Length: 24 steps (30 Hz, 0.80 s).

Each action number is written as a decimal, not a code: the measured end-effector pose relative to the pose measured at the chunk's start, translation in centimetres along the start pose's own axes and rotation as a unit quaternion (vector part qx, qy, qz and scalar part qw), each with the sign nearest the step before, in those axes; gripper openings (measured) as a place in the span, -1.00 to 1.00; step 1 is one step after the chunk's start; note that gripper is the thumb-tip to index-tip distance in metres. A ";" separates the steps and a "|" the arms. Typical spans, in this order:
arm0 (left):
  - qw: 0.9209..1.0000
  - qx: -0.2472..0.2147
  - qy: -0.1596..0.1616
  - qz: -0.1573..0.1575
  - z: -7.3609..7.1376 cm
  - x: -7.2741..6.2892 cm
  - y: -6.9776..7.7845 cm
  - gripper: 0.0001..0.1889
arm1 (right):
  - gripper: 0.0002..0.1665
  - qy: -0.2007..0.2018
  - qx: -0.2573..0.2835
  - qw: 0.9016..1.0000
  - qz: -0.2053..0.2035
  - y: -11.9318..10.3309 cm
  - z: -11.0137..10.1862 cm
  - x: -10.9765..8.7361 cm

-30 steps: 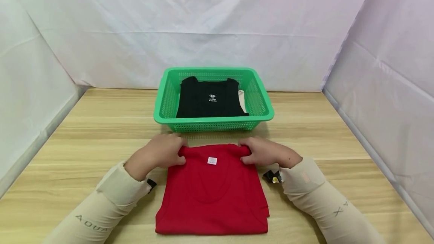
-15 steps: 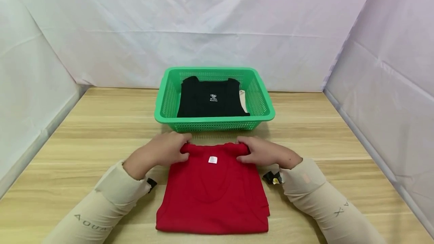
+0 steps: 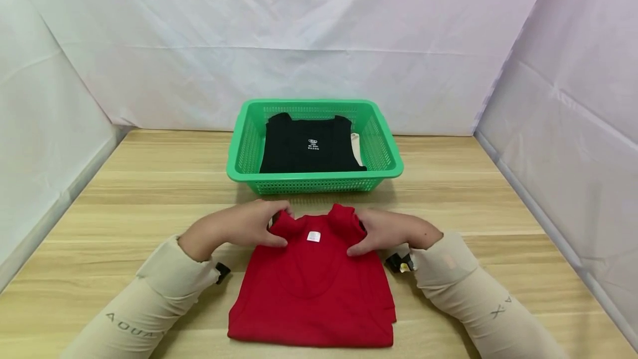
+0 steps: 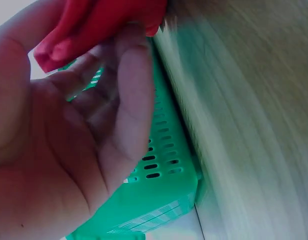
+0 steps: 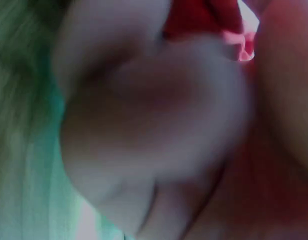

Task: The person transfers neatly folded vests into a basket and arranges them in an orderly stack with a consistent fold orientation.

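A folded red tank top (image 3: 311,292) lies on the table in the head view, its scooped neckline and white label facing up. My left hand (image 3: 244,225) grips the left shoulder strap between fingers and thumb. On the other side my right hand (image 3: 386,230) holds the right strap, which bunches up beside its fingers. In the left wrist view the red cloth (image 4: 99,27) sits between the thumb and curled fingers (image 4: 134,90). The right wrist view is blurred, with curled fingers (image 5: 154,110) close to the lens and red fabric (image 5: 204,17) behind them.
Just beyond the shirt stands a green perforated basket (image 3: 314,184). Inside it lies a folded black garment (image 3: 309,154) with white print, and a cream piece (image 3: 356,148) shows at its right. White cloth walls (image 3: 319,76) enclose the wooden table (image 3: 164,181).
Both straps have been rolled inward and now stand up bunched at the shirt's top edge. My left hand has shifted slightly to the right. The basket stays put.
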<state>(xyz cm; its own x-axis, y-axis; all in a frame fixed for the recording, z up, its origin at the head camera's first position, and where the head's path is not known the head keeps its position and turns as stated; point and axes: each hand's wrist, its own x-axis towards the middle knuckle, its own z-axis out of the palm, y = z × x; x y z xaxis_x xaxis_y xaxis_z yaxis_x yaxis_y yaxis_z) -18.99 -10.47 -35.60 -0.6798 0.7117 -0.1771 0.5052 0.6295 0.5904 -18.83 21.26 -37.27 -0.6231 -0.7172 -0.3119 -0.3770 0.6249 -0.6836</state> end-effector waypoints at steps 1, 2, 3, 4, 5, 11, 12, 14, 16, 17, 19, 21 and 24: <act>1.000 0.001 -0.008 -0.005 0.0 -0.1 0.0 -0.57 | -0.59 -0.008 0.005 1.000 0.006 0.0 0.1 0.0; 1.000 0.001 -0.014 -0.012 0.1 -0.1 0.0 -0.57 | -0.64 -0.016 0.010 1.000 0.015 0.1 0.2 0.0; 1.000 0.004 -0.020 -0.021 0.1 -0.2 0.0 -0.59 | -0.65 -0.021 0.012 1.000 0.020 0.1 0.3 0.0; 0.999 0.010 -0.025 -0.027 0.1 -0.2 0.1 -0.64 | -0.65 -0.025 0.013 0.999 0.024 0.2 0.3 0.0; 0.999 0.016 -0.032 -0.033 0.2 -0.2 0.1 -0.68 | -0.65 -0.027 0.013 0.999 0.024 0.1 0.4 0.0; 0.996 0.014 -0.066 -0.054 0.4 -0.4 0.2 -0.76 | -0.58 -0.030 0.019 0.999 0.030 0.1 0.6 0.1; 0.996 0.012 -0.070 -0.056 0.4 -0.4 0.2 -0.76 | -0.57 -0.031 0.021 0.999 0.033 0.1 0.7 0.1; 0.995 0.007 -0.077 -0.057 0.4 -0.5 0.2 -0.76 | -0.57 -0.034 0.023 0.999 0.033 0.0 0.8 0.1; 0.995 0.006 -0.081 -0.060 0.4 -0.6 0.2 -0.76 | -0.57 -0.032 0.016 0.999 0.030 -0.2 0.8 0.1; 0.995 0.006 -0.082 -0.059 0.4 -0.6 0.2 -0.77 | -0.58 -0.030 0.009 0.999 0.028 -0.2 0.8 0.1; 0.995 0.008 -0.082 -0.054 0.4 -0.7 0.3 -0.78 | -0.59 -0.028 -0.003 0.999 0.020 -0.3 0.7 0.1; 0.995 0.010 -0.084 -0.053 0.4 -0.7 0.4 -0.81 | -0.62 -0.028 -0.010 0.999 0.018 -0.4 0.7 0.0; 0.994 0.015 -0.090 -0.056 0.4 -0.6 0.5 -0.83 | -0.67 -0.030 -0.015 0.999 0.014 -0.4 0.6 0.0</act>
<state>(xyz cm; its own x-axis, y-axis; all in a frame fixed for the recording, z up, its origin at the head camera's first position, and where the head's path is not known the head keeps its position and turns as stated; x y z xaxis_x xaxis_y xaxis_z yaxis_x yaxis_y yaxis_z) -18.08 -10.48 -35.50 -0.6285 0.6784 -0.3804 0.4489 0.7158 0.5349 -18.24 20.85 -37.38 -0.5913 -0.7165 -0.3700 -0.3815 0.6528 -0.6544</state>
